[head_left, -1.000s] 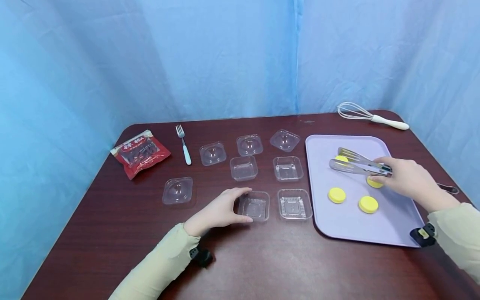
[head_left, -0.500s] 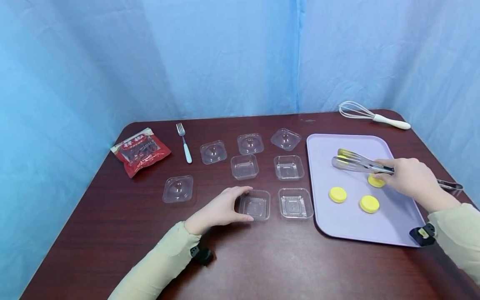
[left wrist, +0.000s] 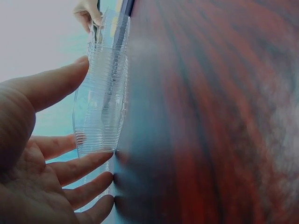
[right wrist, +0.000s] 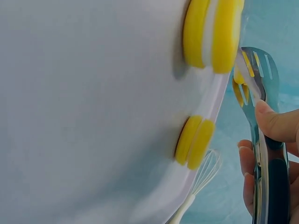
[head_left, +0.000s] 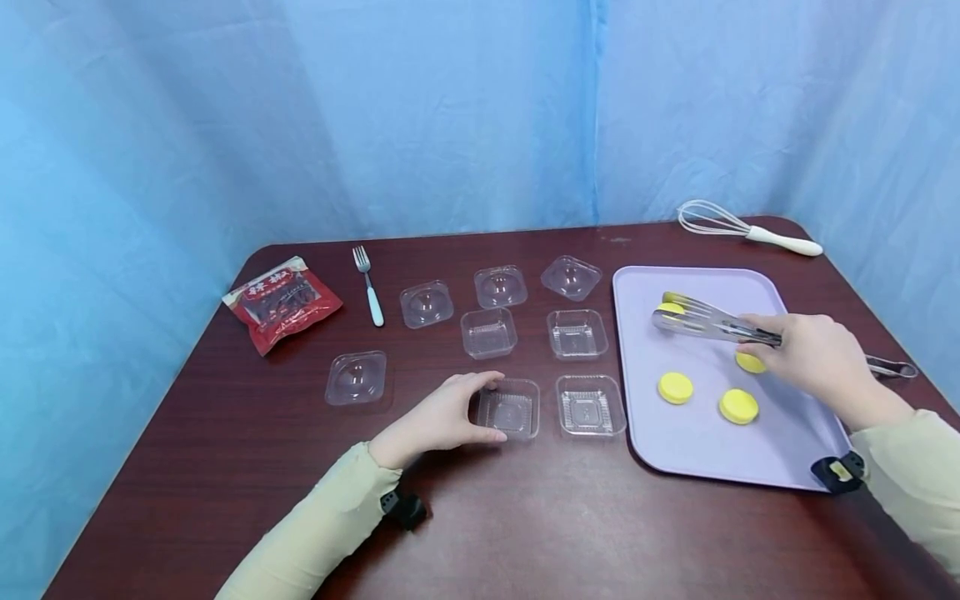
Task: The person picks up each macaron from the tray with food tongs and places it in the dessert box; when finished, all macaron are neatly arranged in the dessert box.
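Note:
My left hand spans a square clear plastic container, thumb at its near side and a fingertip at its far side. In the left wrist view the thumb lies at the rim and the other fingers extend along the wall. My right hand grips metal tongs with dark grips, above the lilac tray. Between the slotted tong tips is a yellow macaron, partly hidden by them. Other yellow macarons with pale filling lie on the tray, one beneath the right hand.
Another clear container stands between the left hand's one and the tray, with two more behind. Several domed clear lids lie left and behind. Farther out are a red food packet, a fork and a whisk.
The tongs have narrowed on the far macaron and moved slightly left and back, the macaron shifting with them. The left hand and its container have stayed in place.

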### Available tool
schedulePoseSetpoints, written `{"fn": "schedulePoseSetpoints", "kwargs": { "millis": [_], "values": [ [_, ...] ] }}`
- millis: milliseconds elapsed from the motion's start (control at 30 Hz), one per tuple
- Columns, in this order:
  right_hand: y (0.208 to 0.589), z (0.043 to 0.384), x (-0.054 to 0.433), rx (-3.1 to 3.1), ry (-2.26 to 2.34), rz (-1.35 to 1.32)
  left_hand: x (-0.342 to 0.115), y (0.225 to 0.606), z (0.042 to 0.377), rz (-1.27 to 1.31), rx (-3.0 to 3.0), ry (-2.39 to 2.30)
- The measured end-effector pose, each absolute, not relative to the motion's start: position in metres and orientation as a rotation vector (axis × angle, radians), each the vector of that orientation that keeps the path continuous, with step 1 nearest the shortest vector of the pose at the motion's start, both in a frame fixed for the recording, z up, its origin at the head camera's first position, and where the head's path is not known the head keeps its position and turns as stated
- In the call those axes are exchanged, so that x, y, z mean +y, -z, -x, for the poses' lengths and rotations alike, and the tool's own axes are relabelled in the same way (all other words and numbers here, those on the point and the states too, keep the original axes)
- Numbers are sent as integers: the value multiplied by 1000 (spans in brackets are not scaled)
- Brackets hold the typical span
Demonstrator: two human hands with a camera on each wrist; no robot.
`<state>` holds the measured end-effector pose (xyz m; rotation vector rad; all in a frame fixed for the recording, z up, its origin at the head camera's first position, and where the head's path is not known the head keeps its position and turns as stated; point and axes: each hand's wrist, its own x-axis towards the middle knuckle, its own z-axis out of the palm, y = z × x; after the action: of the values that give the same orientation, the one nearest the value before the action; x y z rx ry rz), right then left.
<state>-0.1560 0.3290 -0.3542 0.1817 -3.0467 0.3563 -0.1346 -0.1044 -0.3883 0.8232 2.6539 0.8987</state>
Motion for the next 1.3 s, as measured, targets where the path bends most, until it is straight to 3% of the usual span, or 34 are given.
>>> {"fn": "schedulePoseSetpoints", "kwargs": {
  "millis": [1000, 1300],
  "values": [
    [335, 123, 236, -2375, -421, -939, -104, 392, 138, -814, 2668, -910],
    [341, 119, 215, -2298, -464, -1058, -103, 392, 137, -806, 2650, -912]
  ]
}}
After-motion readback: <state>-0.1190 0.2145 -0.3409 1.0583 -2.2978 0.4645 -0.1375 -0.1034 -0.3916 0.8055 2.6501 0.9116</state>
